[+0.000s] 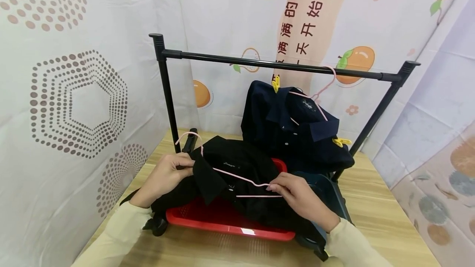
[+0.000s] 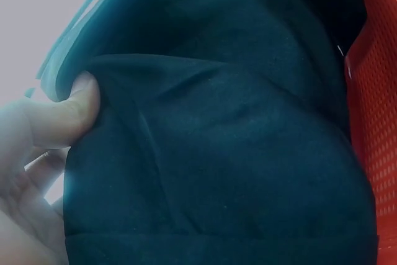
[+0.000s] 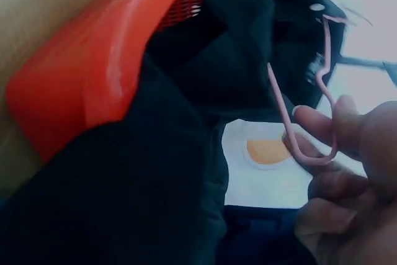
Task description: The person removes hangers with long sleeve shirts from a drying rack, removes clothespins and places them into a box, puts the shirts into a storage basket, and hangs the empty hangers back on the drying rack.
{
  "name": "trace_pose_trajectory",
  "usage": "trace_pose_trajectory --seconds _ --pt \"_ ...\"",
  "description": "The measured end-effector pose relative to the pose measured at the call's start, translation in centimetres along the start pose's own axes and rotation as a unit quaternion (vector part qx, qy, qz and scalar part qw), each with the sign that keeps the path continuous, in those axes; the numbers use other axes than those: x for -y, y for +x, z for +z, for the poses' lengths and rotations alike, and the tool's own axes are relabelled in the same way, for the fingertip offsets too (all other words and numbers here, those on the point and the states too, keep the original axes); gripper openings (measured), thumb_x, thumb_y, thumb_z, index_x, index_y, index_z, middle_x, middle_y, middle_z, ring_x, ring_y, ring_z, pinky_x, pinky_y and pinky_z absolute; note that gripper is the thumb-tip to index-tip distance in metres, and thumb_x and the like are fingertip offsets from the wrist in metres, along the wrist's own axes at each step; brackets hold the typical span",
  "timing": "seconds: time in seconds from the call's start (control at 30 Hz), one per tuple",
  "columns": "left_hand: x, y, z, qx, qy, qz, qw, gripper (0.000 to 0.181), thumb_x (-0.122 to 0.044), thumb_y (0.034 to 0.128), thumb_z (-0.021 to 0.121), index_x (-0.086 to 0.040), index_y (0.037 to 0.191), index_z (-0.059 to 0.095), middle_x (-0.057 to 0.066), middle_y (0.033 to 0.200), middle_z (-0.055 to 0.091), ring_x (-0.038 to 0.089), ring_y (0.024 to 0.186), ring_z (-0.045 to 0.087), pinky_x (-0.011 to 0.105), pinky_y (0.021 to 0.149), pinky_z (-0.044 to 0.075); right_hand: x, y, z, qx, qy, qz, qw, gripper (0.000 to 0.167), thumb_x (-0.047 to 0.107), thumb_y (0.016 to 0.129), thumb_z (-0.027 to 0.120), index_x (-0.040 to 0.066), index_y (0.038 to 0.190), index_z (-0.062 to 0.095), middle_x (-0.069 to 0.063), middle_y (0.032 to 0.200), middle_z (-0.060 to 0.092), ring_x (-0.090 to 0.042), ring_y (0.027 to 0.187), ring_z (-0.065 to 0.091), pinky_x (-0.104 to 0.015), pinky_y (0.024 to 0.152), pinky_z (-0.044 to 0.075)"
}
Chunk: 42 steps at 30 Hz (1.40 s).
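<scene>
A black collared shirt lies spread over a red basket. Partly inside its neck is a pink hanger, with its hook standing above the collar on the left. My left hand pinches the shirt beside the collar; the thumb presses on a fold of cloth in the left wrist view. With thumb and fingers, my right hand grips the hanger's right end, which is outside the shirt. The right wrist view shows that rounded pink end between the fingers. The hanger's left arm is hidden by the shirt.
A black clothes rack stands over the baskets. From its bar hangs a navy shirt on another pink hanger, with yellow clips at the shoulders. A dark blue basket sits at right on the wooden table.
</scene>
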<state>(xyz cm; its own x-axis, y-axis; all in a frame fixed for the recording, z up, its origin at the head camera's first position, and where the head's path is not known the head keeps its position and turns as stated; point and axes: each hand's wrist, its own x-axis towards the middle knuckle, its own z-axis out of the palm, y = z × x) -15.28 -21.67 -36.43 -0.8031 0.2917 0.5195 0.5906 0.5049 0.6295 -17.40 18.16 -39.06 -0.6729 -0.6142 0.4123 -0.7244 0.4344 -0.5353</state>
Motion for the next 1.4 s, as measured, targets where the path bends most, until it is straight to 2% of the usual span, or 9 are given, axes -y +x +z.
trace_pose_trajectory --seconds 0.1,0.33,0.53,0.77,0.97,1.17,1.4 --pt "-0.1 -0.1 0.0 0.002 0.001 -0.004 1.0 0.025 0.006 0.084 0.079 -0.014 0.098 0.085 -0.013 0.081 0.068 0.008 0.071 0.058 0.026 0.066 0.048 0.6 0.1 0.5 0.002 -0.045 -0.04 0.9982 0.012 0.009 0.099 0.069 0.016 0.106 0.074 0.005 0.09 0.065 -0.005 0.075 0.054 -0.022 0.067 0.05" --pt "-0.3 0.0 0.2 0.01 0.008 -0.002 0.9999 0.025 0.003 0.0845 0.08 -0.018 0.097 0.085 -0.015 0.081 0.066 0.008 0.07 0.056 0.027 0.065 0.047 1.7 0.5 0.9 -0.006 -0.11 -0.067 0.9916 0.011 0.008 0.096 0.073 0.015 0.104 0.073 0.011 0.091 0.066 -0.003 0.073 0.055 -0.02 0.069 0.053" --pt "-0.4 0.2 0.3 0.013 0.003 -0.007 0.9999 0.026 0.003 0.0858 0.079 -0.02 0.097 0.085 -0.014 0.079 0.064 0.009 0.07 0.054 0.027 0.066 0.045 2.1 0.6 1.0 0.001 -0.115 -0.074 0.9906 0.014 0.003 0.095 0.072 0.012 0.106 0.071 0.006 0.099 0.071 -0.005 0.077 0.06 -0.024 0.078 0.058" --pt "-0.2 0.3 0.4 0.015 -0.003 0.0 0.9999 0.026 0.003 0.0858 0.079 -0.021 0.094 0.085 -0.013 0.076 0.062 0.009 0.068 0.05 0.027 0.065 0.043 1.7 0.5 0.7 -0.03 -0.118 -0.085 0.9888 0.022 -0.002 0.091 0.075 0.013 0.106 0.07 0.007 0.102 0.07 -0.006 0.08 0.06 -0.024 0.078 0.058" --pt "0.0 0.5 0.3 0.018 -0.008 0.011 0.9997 0.025 0.004 0.0854 0.079 -0.018 0.096 0.085 -0.013 0.077 0.064 0.009 0.069 0.055 0.026 0.065 0.047 1.4 0.3 0.0 -0.051 -0.132 -0.088 0.986 0.026 -0.005 0.089 0.076 0.014 0.106 0.071 0.007 0.102 0.07 -0.006 0.081 0.06 -0.027 0.078 0.059" --pt "-0.2 0.7 0.1 0.026 -0.006 -0.013 0.9996 0.025 0.005 0.0872 0.077 -0.016 0.1 0.084 -0.013 0.08 0.066 0.009 0.072 0.058 0.027 0.067 0.048 0.9 -0.1 -1.2 -0.077 -0.152 -0.103 0.98 0.028 -0.006 0.087 0.077 0.014 0.105 0.071 0.006 0.1 0.07 -0.004 0.079 0.059 -0.023 0.073 0.057" --pt "-0.2 0.4 0.1 0.018 -0.011 -0.029 0.9994 0.021 0.005 0.0872 0.077 -0.011 0.1 0.084 -0.01 0.079 0.066 0.01 0.07 0.054 0.027 0.064 0.045 0.2 -0.9 -2.7 -0.089 -0.15 -0.104 0.9791 0.031 -0.009 0.085 0.078 0.014 0.106 0.071 0.007 0.1 0.07 -0.005 0.08 0.061 -0.017 0.073 0.052"
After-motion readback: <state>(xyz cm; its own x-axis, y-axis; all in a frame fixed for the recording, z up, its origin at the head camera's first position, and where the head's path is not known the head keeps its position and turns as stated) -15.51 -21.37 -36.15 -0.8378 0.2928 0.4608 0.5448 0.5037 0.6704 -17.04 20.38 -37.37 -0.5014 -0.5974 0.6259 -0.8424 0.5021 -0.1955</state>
